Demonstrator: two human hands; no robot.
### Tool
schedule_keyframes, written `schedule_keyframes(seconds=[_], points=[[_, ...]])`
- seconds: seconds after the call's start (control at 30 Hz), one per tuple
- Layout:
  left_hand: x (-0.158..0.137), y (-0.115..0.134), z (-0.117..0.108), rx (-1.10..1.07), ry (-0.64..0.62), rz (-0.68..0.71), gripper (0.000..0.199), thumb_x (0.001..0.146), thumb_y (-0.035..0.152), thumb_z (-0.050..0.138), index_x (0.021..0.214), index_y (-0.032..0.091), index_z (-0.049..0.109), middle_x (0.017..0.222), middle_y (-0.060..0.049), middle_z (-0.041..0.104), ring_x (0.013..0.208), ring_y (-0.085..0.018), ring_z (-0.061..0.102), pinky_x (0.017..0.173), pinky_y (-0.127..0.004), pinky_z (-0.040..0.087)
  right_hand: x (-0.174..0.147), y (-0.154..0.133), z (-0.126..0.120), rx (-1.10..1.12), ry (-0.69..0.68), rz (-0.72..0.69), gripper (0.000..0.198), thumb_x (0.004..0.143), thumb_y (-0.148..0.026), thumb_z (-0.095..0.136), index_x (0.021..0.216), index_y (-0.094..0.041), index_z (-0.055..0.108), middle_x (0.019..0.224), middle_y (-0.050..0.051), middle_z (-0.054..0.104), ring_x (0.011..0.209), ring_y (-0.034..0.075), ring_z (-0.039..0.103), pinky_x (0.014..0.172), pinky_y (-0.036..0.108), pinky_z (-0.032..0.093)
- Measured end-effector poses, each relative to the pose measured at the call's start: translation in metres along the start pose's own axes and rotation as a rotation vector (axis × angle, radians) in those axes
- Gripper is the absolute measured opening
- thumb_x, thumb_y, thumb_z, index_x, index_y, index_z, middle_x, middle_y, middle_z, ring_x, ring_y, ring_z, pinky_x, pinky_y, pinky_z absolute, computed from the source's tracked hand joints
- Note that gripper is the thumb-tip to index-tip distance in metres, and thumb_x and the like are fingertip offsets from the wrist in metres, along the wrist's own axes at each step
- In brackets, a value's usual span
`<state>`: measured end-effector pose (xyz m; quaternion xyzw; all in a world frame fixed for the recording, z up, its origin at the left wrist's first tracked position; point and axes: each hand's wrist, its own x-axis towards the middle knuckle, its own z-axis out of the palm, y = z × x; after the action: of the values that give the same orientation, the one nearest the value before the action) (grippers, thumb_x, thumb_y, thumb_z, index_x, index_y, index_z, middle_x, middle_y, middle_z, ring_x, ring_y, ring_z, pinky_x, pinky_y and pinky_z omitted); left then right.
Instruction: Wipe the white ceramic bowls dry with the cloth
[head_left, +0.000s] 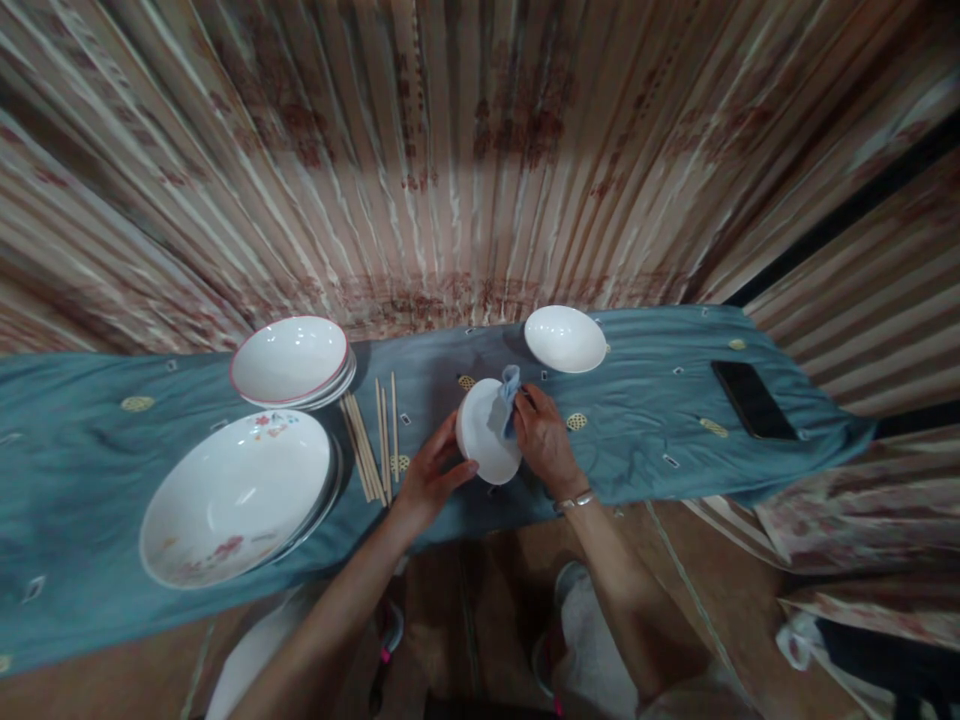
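Observation:
My left hand (435, 472) grips a white bowl (487, 440) by its left side, thumb at the near rim. The bowl is tilted above the table. A light blue cloth (511, 385) is bunched in my right hand (541, 435), pressed to the right side of the bowl. My right fingers are closed round the cloth and partly hidden. Behind the bowl, to the right, a second white bowl (565, 338) rests on the table. Several wooden chopsticks (367, 445) lie left of my left hand.
A teal cloth (637, 420) covers the table. At the left stand a stack of red-rimmed bowls (289, 360) and a stack of large flowered bowls (240, 495). A black phone (752, 400) lies at the right. A patterned curtain (480, 150) hangs close behind the table.

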<state>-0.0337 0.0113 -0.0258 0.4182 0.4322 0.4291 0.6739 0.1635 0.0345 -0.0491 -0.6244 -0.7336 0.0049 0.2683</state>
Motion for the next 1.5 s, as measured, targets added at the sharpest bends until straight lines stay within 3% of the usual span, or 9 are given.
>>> schedule_keyframes(seconds=[0.3, 0.57, 1.23, 1.5], points=[[-0.001, 0.002, 0.001, -0.027, 0.008, -0.014, 0.084, 0.062, 0.03, 0.084, 0.139, 0.021, 0.051, 0.139, -0.012, 0.056, 0.129, -0.036, 0.048, 0.098, -0.046, 0.05, -0.012, 0.007, 0.004, -0.064, 0.032, -0.03, 0.033, 0.094, -0.011, 0.041, 0.12, -0.011, 0.06, 0.121, 0.019, 0.059, 0.107, 0.026, 0.057, 0.094, 0.044, 0.049], [-0.001, 0.002, 0.001, -0.021, -0.009, -0.033, 0.086, 0.063, 0.031, 0.083, 0.141, 0.024, 0.047, 0.132, -0.011, 0.059, 0.125, -0.036, 0.05, 0.08, -0.039, 0.059, -0.022, 0.003, 0.0, -0.136, -0.015, -0.027, 0.03, 0.093, -0.009, 0.041, 0.116, -0.007, 0.061, 0.121, 0.02, 0.059, 0.11, 0.026, 0.055, 0.097, 0.038, 0.046], [0.002, -0.002, 0.0, -0.027, -0.009, -0.036, 0.092, 0.06, 0.033, 0.083, 0.143, 0.023, 0.044, 0.13, -0.013, 0.06, 0.125, -0.038, 0.05, 0.078, -0.04, 0.059, -0.037, -0.008, -0.015, -0.136, -0.102, -0.079, 0.024, 0.088, -0.004, 0.045, 0.099, -0.012, 0.065, 0.107, 0.016, 0.063, 0.096, 0.026, 0.054, 0.089, 0.04, 0.049], [-0.001, 0.003, 0.002, -0.023, -0.013, -0.047, 0.094, 0.061, 0.033, 0.084, 0.144, 0.021, 0.042, 0.131, -0.014, 0.059, 0.125, -0.038, 0.05, 0.078, -0.039, 0.059, -0.046, -0.011, -0.022, -0.078, -0.16, -0.11, 0.027, 0.085, -0.004, 0.043, 0.098, -0.013, 0.065, 0.107, 0.016, 0.063, 0.104, 0.028, 0.054, 0.096, 0.045, 0.047]])
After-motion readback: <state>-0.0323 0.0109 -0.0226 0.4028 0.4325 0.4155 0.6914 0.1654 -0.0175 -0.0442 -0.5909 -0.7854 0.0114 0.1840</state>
